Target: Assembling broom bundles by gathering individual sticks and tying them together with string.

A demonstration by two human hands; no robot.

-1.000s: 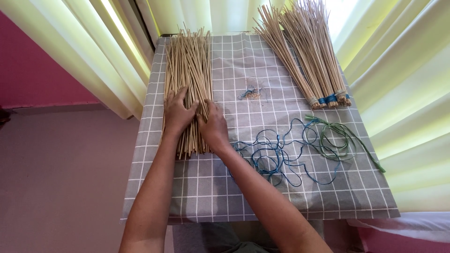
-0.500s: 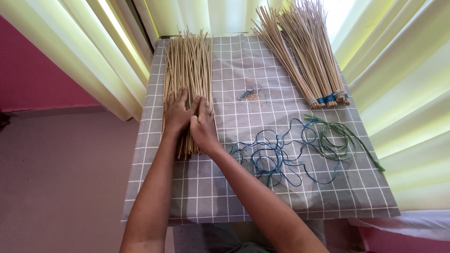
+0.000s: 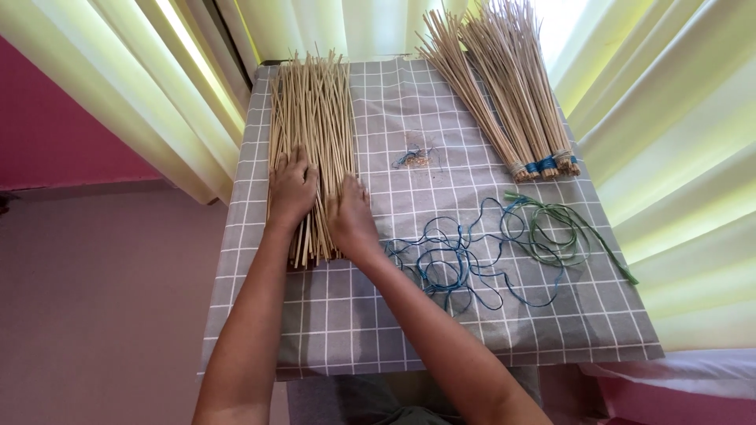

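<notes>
While loose stick pile (image 3: 311, 118) lies at table's (image 3: 331, 330) left side, left hand (image 3: 291, 189) is laid flat on it, fingers together; right hand (image 3: 352, 216) is pressed against its edge, fingers together. Near ends best squared evenly, sideways pressure kept gentle.

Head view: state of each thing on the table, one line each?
Loose sticks: untied, lying flat, both hands on the near end.
Left hand: palm down on the sticks, grip open.
Right hand: flat against the pile's right edge, grip open.
Tied bundles: bound at the near end, fanned out.
Blue string: loose, tangled.
Green string: loose, looped.
</notes>
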